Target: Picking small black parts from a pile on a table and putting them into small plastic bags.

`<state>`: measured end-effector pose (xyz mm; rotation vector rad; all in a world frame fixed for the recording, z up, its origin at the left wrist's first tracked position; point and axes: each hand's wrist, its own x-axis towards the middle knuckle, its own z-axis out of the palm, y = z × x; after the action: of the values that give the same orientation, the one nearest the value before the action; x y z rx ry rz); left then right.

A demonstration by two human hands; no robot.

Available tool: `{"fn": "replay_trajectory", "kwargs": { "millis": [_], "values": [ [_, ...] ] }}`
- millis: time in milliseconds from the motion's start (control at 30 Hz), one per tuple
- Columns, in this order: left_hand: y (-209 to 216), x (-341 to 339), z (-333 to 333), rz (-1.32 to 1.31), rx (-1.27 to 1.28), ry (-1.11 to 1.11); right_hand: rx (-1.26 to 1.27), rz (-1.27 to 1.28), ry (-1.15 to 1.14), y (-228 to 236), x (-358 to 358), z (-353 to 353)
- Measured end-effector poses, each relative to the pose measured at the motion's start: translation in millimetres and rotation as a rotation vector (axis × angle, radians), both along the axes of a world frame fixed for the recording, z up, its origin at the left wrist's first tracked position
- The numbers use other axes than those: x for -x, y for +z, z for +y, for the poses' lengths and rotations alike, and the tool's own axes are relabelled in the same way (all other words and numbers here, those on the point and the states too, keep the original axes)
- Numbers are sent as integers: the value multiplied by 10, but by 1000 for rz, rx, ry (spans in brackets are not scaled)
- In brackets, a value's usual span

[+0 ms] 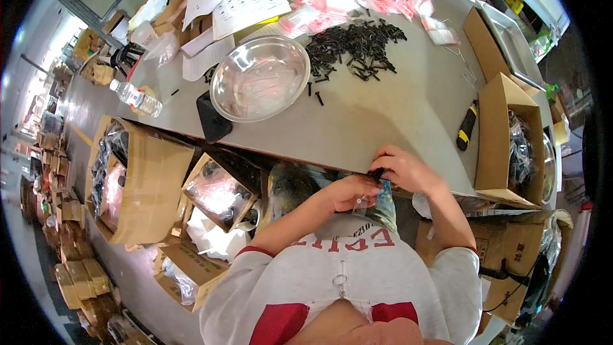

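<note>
At the table's near edge, my two hands are close together. My left hand (353, 193) is closed, with a bit of clear plastic (362, 202) showing at its fingers, apparently a small bag. Curled in from the right, my right hand (406, 170) has its fingertips on a small bunch of black screws (377, 174) between the hands. The fingers partly hide the bunch. Farther back lies a large loose pile of black screws (354, 45), with a few strays toward me. Left of it, a round metal bowl (302, 83) holds clear bags with red markings.
More red-marked clear bags (325, 3) lie behind the pile. A black-and-yellow utility knife (468, 126) and an open cardboard box (493, 137) are at the right. A black phone-like object (214, 121) and a water bottle (137, 98) sit left. Cardboard boxes (153, 182) stand below the table.
</note>
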<state>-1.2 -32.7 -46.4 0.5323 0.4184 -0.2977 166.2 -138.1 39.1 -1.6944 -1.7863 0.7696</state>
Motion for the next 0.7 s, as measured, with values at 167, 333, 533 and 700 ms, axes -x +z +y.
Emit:
{"fn": "replay_trajectory", "kwargs": {
  "millis": [167, 333, 533, 700],
  "values": [
    [-44, 14, 44, -130, -9, -76, -73, 10, 49, -146, 123, 3],
    [-90, 6, 27, -177, -85, -136, -85, 10, 93, -173, 232, 67],
    [65, 104, 39, -354, -631, -79, 178, 111, 65, 160, 39, 330],
    [136, 144, -3, -555, -805, -12, -135, -191, -568, -310, -585, 1080]
  ]
}}
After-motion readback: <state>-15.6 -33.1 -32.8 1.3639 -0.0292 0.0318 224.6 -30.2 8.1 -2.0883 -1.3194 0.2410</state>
